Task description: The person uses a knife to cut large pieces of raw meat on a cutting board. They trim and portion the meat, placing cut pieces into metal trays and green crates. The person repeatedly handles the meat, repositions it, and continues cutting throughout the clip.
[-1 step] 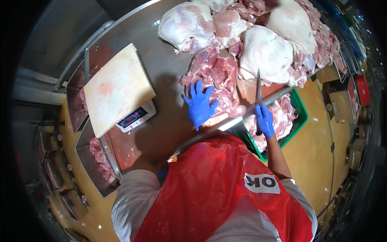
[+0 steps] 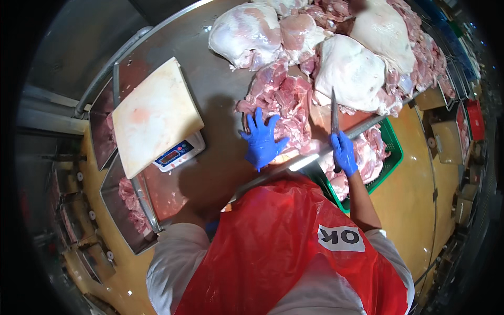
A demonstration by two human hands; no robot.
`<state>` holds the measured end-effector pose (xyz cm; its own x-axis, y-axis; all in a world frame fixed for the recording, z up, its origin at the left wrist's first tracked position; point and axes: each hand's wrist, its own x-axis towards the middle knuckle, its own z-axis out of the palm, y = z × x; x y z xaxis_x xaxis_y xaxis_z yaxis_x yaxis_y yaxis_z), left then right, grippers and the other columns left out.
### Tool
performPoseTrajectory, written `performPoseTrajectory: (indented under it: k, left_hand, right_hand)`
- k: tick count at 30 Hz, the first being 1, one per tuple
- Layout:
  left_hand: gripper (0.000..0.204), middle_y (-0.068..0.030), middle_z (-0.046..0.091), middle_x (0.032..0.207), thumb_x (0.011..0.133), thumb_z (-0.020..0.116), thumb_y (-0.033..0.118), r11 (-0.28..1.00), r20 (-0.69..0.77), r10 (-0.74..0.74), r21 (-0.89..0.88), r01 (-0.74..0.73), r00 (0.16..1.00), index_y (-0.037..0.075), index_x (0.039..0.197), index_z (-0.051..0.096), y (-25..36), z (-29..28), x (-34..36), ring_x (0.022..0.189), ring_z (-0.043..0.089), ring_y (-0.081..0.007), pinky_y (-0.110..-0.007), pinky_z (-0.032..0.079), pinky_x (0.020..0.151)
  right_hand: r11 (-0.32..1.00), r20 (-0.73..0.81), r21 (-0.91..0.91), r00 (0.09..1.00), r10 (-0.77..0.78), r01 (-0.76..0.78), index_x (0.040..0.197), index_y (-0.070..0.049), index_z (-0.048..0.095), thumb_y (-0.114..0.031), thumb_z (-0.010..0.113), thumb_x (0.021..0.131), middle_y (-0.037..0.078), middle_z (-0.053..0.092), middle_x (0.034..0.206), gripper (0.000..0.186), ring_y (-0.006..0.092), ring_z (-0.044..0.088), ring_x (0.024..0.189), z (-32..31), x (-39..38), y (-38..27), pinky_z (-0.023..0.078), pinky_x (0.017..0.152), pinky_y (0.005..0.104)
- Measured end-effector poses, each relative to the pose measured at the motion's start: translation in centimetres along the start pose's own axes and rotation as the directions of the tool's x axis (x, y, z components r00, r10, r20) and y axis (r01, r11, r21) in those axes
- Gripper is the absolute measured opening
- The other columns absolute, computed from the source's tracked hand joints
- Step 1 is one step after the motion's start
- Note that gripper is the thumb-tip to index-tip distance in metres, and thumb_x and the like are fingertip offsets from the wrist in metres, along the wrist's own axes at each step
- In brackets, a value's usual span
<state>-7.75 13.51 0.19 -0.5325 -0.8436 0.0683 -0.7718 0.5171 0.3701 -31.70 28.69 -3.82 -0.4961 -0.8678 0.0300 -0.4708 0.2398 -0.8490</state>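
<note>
My left hand (image 2: 263, 143), in a blue glove, rests with fingers spread at the near left edge of a slab of raw pink meat (image 2: 286, 100) on the steel table (image 2: 220, 79). It grips nothing. My right hand (image 2: 344, 153), also blue-gloved, is closed around the handle of a knife (image 2: 334, 111). The dark, narrow blade points away from me, its tip over the near side of a large piece of white-skinned raw meat (image 2: 349, 71). Below the right hand, a green crate (image 2: 395, 157) of cut meat stands beyond the table's edge.
A scale (image 2: 181, 152) bearing a white board (image 2: 155, 115) sits at the left of the table. Steel bins (image 2: 113, 194) with meat scraps hang at its left end. More skin-on pieces (image 2: 247, 34) and trimmings are heaped along the far right. The table's raised rim (image 2: 362, 126) runs before me.
The knife tip has swung slightly left. My left hand has shifted slightly on the near edge of the meat, its fingers still spread. The whole view has also moved a little.
</note>
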Motion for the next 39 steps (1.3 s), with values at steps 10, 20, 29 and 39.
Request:
performPoseTrajectory:
  k: [10, 20, 29, 39]
  left_hand:
    - [0.076, -0.0114, 0.025, 0.154, 0.059, 0.083, 0.044, 0.912, 0.088, 0.411, -0.017, -0.411, 0.908, 0.024, 0.127, 0.056, -7.5, 0.5, 5.8, 0.134, 0.023, -0.0556, -0.069, 0.038, 0.095]
    - [0.068, -0.0167, 0.055, 0.129, 0.077, 0.078, 0.019, 0.855, 0.05, -0.278, -0.441, 0.271, 0.959, 0.008, 0.136, 0.046, -11.4, -1.4, 13.1, 0.115, 0.056, -0.0275, -0.037, 0.047, 0.095]
    - [0.038, -0.0067, 0.062, 0.09, 0.075, 0.077, 0.025, 0.462, 0.583, -0.112, -0.686, 0.561, 0.805, 0.005, 0.103, 0.061, -17.6, 7.1, 19.0, 0.08, 0.057, -0.0156, -0.033, 0.05, 0.075]
    - [0.035, -0.0137, 0.066, 0.086, 0.067, 0.075, 0.021, 0.399, 0.453, -0.162, -0.782, 0.478, 0.877, 0.0, 0.092, 0.063, -13.8, 9.0, 15.6, 0.077, 0.063, -0.0252, -0.038, 0.051, 0.071]
  right_hand:
    - [0.862, 0.275, 0.036, 0.824, -0.495, 0.506, 0.099, -0.001, 0.054, -0.025, 0.049, 0.098, 0.023, 0.058, 0.091, 0.025, 0.044, 0.055, 0.086, 5.6, 18.5, -5.5, 0.045, 0.075, 0.0475]
    - [0.957, 0.295, -0.245, 0.952, -0.077, 0.154, 0.11, -0.002, 0.044, -0.022, 0.05, 0.096, 0.033, 0.06, 0.08, 0.025, 0.0512, 0.058, 0.075, 6.5, 14.6, -3.4, 0.045, 0.063, 0.0571]
    - [0.977, 0.436, -0.113, 0.893, -0.114, 0.18, 0.104, 0.001, 0.041, -0.006, 0.051, 0.089, 0.025, 0.059, 0.072, 0.019, 0.0446, 0.058, 0.065, 6.9, 11.3, -7.6, 0.045, 0.055, 0.0511]
    - [0.917, 0.621, -0.29, 0.783, -0.037, 0.273, 0.091, 0.003, 0.057, -0.013, 0.055, 0.087, 0.022, 0.063, 0.079, 0.017, 0.0359, 0.066, 0.073, 10.3, 15.1, -13.0, 0.052, 0.064, 0.044]
